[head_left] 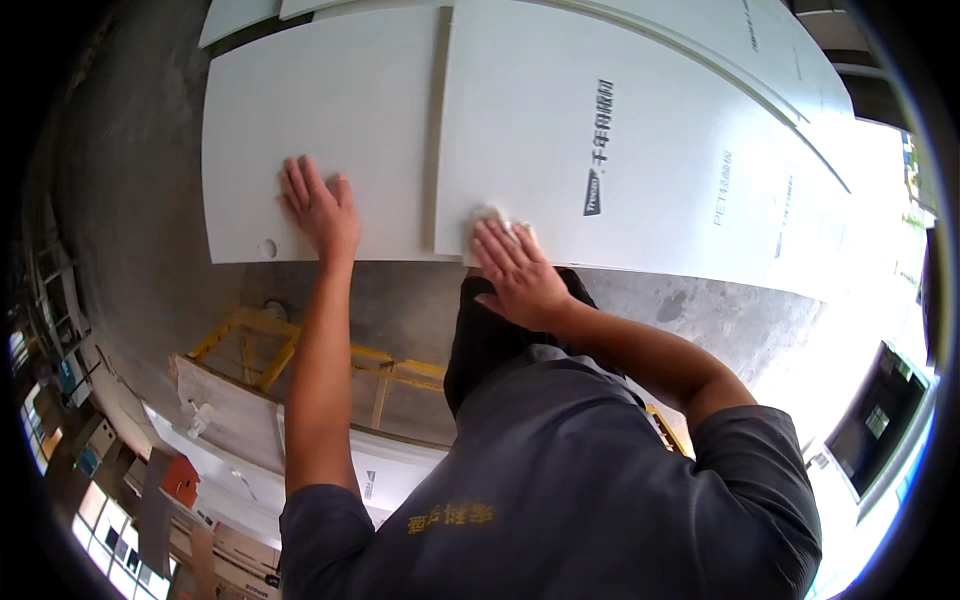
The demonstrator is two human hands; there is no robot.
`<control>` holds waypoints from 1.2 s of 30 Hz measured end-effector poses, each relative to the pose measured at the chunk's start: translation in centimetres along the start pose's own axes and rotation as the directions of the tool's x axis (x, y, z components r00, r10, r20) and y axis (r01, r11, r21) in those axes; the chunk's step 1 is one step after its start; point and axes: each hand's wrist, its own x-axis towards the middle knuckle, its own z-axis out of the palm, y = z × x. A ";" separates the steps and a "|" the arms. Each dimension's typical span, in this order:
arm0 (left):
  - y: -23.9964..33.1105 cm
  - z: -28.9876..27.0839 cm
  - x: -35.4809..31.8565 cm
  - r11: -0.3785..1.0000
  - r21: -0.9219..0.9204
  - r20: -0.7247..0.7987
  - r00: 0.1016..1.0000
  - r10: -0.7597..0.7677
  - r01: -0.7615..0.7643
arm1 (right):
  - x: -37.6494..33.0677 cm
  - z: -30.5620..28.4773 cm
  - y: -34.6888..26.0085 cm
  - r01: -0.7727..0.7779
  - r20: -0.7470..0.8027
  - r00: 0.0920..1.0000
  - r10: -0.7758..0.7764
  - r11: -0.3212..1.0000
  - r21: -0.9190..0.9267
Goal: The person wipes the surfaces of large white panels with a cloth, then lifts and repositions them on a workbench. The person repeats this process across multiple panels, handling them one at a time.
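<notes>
My left hand [321, 212] lies flat, fingers stretched out, on a white panel [330, 100] with a small round hole near its lower left corner. My right hand [522, 275] presses a crumpled whitish cloth [490, 215] against the near edge of a second white panel [530, 120]. Bits of the cloth show beyond and beside the fingertips; the rest is hidden under the hand. This second panel lies to the right, its left edge overlapping the first one, and carries dark printing.
More white panels [700, 30] lie at the far side. Behind me on the left stands a yellow metal frame [240, 345] beside other pale boards [235, 410]. Grey concrete floor [150, 200] runs along the left. A dark-screened device [880, 420] is at the right.
</notes>
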 end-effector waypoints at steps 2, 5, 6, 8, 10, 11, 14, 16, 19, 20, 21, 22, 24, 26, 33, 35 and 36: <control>3.3 0.1 -1.6 0.955 -0.293 0.111 0.991 0.077 -0.042 | 3.0 -0.1 -1.5 0.089 -0.085 0.992 -0.095 0.993 -0.073; 10.6 -1.3 -4.9 0.729 -0.661 0.291 0.956 0.027 0.180 | -1.0 1.7 2.8 0.129 -0.211 0.970 -0.119 0.991 0.035; 11.9 -0.9 -6.1 0.665 -0.703 0.348 0.937 0.012 0.252 | -3.9 1.9 5.1 0.109 -0.226 0.970 -0.092 0.992 0.068; 15.0 -0.9 -7.8 0.808 -0.561 0.324 0.946 0.013 0.181 | -11.5 3.7 10.3 -0.054 -0.209 0.974 0.081 0.990 0.133; 16.0 -0.2 -9.3 0.901 -0.418 0.268 0.963 0.003 0.113 | -19.8 5.1 15.4 -0.265 -0.167 0.943 0.289 0.952 0.153; 14.5 0.9 -9.4 0.931 -0.354 0.216 0.976 -0.016 0.094 | -23.7 5.4 18.2 -0.353 -0.144 0.914 0.379 0.919 0.176; 15.1 2.5 -9.2 0.997 -0.001 0.112 0.990 -0.081 0.081 | -34.8 6.5 26.7 -0.564 -0.133 0.788 0.601 0.792 0.233; 16.3 2.7 -9.0 0.989 0.082 0.070 0.989 -0.127 0.121 | -40.9 7.8 32.3 -0.710 -0.187 0.633 0.751 0.660 0.247; 17.2 1.5 -7.0 0.961 0.122 0.063 0.965 -0.256 0.247 | -47.8 12.1 41.0 -0.860 -0.311 0.292 0.905 0.390 0.328; 16.4 1.2 -7.2 0.956 0.095 0.058 0.957 -0.284 0.278 | -49.1 13.3 43.9 -0.869 -0.356 0.221 0.908 0.349 0.351; 14.9 0.9 -7.6 0.948 0.067 0.052 0.948 -0.315 0.311 | -49.7 14.0 46.2 -0.870 -0.349 0.148 0.926 0.289 0.399; 14.5 1.2 -6.9 0.947 0.024 0.068 0.945 -0.320 0.319 | -50.6 14.4 47.3 -0.874 -0.331 0.044 0.943 0.197 0.443; 15.6 1.7 -8.3 0.960 0.000 0.082 0.956 -0.280 0.281 | -49.6 15.5 47.3 -0.829 -0.342 -0.193 0.920 0.033 0.558; 15.9 1.4 -11.4 0.945 -0.103 0.086 0.950 -0.301 0.309 | -48.2 15.8 47.0 -0.749 -0.241 -0.299 0.923 -0.071 0.659; 9.9 1.2 -22.1 0.802 -0.264 0.458 0.802 -0.384 0.535 | -41.9 18.3 37.0 -0.339 0.283 -0.064 0.957 -0.288 0.896; 10.5 0.3 -21.9 0.837 -0.228 0.521 0.789 -0.326 0.497 | -38.0 18.5 32.6 -0.170 0.262 -0.063 0.963 -0.269 0.948; 10.9 -0.3 -21.5 0.859 -0.148 0.567 0.754 -0.332 0.490 | -36.0 17.9 30.5 -0.108 0.298 -0.058 0.953 -0.303 0.947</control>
